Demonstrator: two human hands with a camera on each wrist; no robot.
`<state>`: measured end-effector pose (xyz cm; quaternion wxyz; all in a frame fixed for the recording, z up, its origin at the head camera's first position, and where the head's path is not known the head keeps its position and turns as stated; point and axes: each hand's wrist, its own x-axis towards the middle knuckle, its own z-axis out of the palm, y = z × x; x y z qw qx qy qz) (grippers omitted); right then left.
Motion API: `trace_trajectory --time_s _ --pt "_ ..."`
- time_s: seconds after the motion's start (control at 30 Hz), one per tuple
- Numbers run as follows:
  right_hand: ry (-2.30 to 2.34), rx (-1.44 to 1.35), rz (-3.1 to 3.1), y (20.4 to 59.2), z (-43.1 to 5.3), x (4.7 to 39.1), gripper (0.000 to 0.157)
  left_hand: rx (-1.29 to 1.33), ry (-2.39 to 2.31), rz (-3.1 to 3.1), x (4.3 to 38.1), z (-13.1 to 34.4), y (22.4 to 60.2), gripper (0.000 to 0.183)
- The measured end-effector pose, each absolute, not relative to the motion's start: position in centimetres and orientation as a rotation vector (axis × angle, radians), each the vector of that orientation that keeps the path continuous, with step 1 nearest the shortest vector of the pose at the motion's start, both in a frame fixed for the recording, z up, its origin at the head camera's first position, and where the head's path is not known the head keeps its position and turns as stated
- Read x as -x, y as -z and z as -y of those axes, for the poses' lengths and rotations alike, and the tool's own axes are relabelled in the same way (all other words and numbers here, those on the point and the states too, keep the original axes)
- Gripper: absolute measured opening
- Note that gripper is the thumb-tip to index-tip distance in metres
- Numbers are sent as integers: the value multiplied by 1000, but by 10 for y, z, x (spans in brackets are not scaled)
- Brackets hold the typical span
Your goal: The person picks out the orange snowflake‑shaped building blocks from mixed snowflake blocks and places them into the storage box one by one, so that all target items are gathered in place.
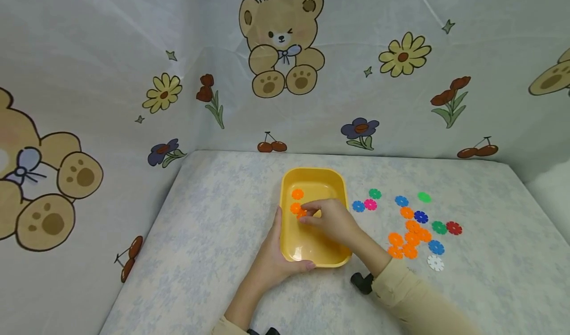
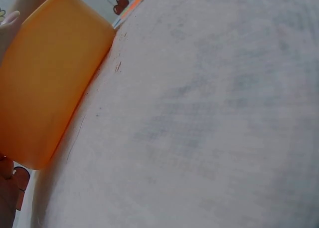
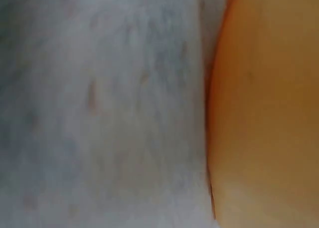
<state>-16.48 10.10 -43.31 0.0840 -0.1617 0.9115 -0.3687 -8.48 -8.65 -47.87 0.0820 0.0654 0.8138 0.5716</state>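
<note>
A yellow plastic tray (image 1: 313,246) lies on the table, its orange-looking side wall (image 2: 55,78) large in the left wrist view. My left hand (image 1: 270,261) grips the tray's near left corner, fingers along the left wall and thumb at the front edge. Over the inside of the tray, my right hand (image 1: 331,221) pinches an orange snowflake disc (image 1: 301,214) between thumb and index finger. Beside it in the tray are two more orange discs, one farther back (image 1: 297,194) and one next to the fingertips (image 1: 295,208). The right wrist view shows only the tray wall (image 3: 269,113) and the table.
Right of the tray lie several loose orange discs (image 1: 412,238), with blue discs (image 1: 436,247), green discs (image 1: 439,227), a red disc (image 1: 454,227) and a white disc (image 1: 435,263) around them. A pink disc (image 1: 370,204) is nearer the tray. A bear-printed cloth (image 1: 347,102) hangs behind the table.
</note>
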Motion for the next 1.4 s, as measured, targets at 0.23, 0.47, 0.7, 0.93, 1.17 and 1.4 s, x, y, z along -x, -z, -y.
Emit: trace_trajectory --time_s 0.23,0.47,0.7,0.93,1.17,1.4 --pt "905 600 -2806 447 -85 166 23 -193 -1697 -2439 85 86 479 135" --pt "717 640 -2885 454 -78 168 18 -182 -1691 -2450 85 87 481 135" --pt "672 656 -2890 453 -74 167 15 -180 -1680 -2448 86 87 482 135" --pt "665 685 -2935 457 -76 168 14 -166 -1692 -2444 84 87 481 136" --pt "776 636 -2930 446 -81 164 17 -179 -1696 -2441 84 87 480 136" --pt "856 542 -2991 413 -107 151 32 -184 -1715 -2435 84 86 480 135"
